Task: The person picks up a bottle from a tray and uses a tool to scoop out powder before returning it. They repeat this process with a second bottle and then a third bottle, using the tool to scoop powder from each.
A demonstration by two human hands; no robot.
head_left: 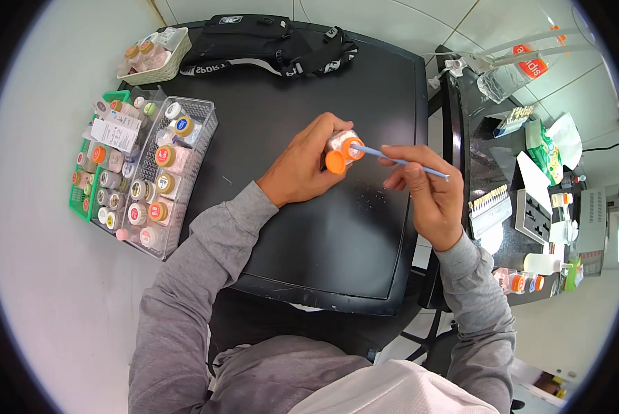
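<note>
Bright, even overhead light, soft faint shadows, mild sheen on the matte black rectangular tabletop (pixel 337 234), strong fisheye curvature, dark round vignette at corners, centre sharp, edges slightly soft.

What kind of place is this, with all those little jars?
Probably a dental lab workbench. A tooth shade guide lies on the side table, trays of small powder jars stand at the left, and the hands work a thin tool into a jar.

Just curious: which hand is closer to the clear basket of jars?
Left. The left hand is right of the clear basket, holding a small jar; the right hand is farther right.
</note>
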